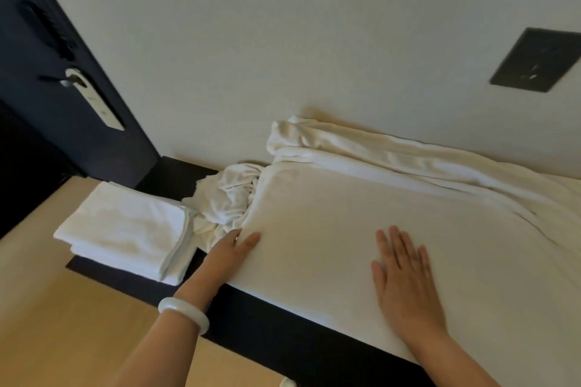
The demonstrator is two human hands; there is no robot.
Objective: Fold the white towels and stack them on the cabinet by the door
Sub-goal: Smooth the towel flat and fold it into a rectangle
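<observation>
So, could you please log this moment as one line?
step: flattening spread towel | left hand: pinches its left edge | right hand: flat on it | folded stack: on cabinet, left | crumpled towel: between, unfolded

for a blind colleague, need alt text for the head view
A person's right hand lies flat on a large white towel spread on a dark cabinet top, while the left hand holds its left edge. Beside it sit a crumpled towel and folded towels.

Fingers of left hand (pixel 234 250) beneath towel (pixel 345 223); its right end off-frame
</observation>
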